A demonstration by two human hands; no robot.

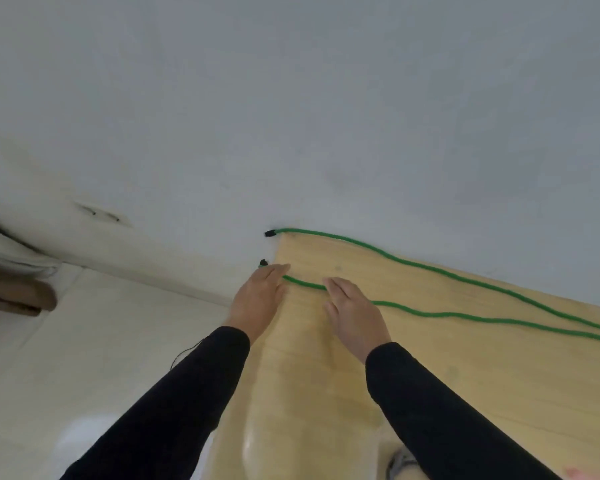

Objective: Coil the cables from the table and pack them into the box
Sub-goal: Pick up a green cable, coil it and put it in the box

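Note:
A green cable runs in two long strands across the light wooden table, both going off to the right. Each strand ends in a black plug at the table's left end; the far plug sticks out past the corner and the near plug lies just beyond my left hand. My left hand lies flat over the near strand's end, fingers extended. My right hand rests palm down on the same strand a little to the right. I cannot tell if either hand grips the cable. No box is in view.
A plain white wall stands right behind the table. Pale tiled floor lies to the left below the table's edge. A brown and white piece of furniture sits at the far left.

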